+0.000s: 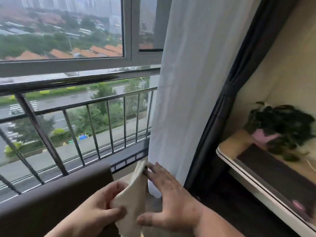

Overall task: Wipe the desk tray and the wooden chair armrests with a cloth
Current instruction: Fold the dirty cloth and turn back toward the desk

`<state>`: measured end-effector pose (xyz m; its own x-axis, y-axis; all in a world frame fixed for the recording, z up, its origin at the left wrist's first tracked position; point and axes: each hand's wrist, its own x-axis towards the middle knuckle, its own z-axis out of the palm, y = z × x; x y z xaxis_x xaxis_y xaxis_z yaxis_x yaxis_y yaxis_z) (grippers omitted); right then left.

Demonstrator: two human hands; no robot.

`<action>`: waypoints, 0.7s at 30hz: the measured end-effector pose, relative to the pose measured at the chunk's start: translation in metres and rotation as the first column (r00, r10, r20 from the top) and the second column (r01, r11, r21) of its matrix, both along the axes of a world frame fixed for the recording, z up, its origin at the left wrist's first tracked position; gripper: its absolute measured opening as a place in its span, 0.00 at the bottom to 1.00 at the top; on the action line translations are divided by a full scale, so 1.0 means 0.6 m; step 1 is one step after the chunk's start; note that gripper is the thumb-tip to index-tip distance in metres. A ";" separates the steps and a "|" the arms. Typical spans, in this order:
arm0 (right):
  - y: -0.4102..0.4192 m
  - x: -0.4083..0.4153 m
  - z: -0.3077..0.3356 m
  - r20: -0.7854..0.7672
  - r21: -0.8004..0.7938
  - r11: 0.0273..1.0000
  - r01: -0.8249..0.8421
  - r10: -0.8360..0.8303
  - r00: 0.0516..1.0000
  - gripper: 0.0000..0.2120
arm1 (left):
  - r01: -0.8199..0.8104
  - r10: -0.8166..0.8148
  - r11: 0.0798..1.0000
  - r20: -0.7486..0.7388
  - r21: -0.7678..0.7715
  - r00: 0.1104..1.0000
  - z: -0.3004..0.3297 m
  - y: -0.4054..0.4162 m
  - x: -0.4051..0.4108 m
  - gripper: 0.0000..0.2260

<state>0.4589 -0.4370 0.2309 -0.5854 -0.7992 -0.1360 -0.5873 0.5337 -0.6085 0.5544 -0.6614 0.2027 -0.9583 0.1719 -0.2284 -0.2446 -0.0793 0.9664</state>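
Observation:
A cream cloth (135,194) hangs between both hands at the bottom centre of the head view. My left hand (102,207) pinches its lower left part between thumb and fingers. My right hand (171,199) holds the cloth's upper edge with the fingertips and its lower edge with the thumb. A white-rimmed desk tray (242,170) with a dark inner panel sits at the right. No wooden armrest is visible; a brown padded chair back (51,199) lies below left of the hands.
A potted plant in a pink pot (280,127) stands on the desk at the right. A white sheer curtain (188,82) and a dark curtain (239,82) hang beside the hands. A metal railing (77,120) and window fill the left.

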 end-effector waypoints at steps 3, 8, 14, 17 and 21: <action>0.009 -0.061 -0.006 -0.230 0.157 0.979 -0.133 0.167 0.959 0.58 | 0.146 -0.147 0.943 0.019 -0.298 0.989 0.017 0.039 -0.064 0.15; 0.104 -0.172 -0.014 -0.042 0.125 0.982 -0.145 0.151 0.988 0.16 | 0.085 -0.134 0.831 -0.049 -0.550 0.990 0.027 0.142 -0.185 0.21; 0.268 -0.294 -0.041 0.214 0.018 0.981 0.195 -0.195 0.957 0.12 | -0.188 0.125 0.873 -0.167 -0.449 0.978 0.003 0.315 -0.338 0.19; 0.345 -0.340 -0.066 0.276 -0.020 0.963 0.269 -0.254 0.927 0.15 | -0.178 0.100 0.855 -0.181 -0.488 0.978 -0.001 0.406 -0.406 0.16; 0.448 -0.399 -0.098 0.358 -0.025 0.920 0.391 -0.357 0.863 0.16 | -0.164 0.014 0.744 -0.230 -0.647 0.973 -0.007 0.512 -0.500 0.17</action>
<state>0.2195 -0.1679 0.1724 -0.7738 -0.5487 -0.3164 -0.1034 0.6023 -0.7915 0.2543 -0.3539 0.1983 -0.9977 -0.0376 -0.0565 -0.0679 0.5828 0.8098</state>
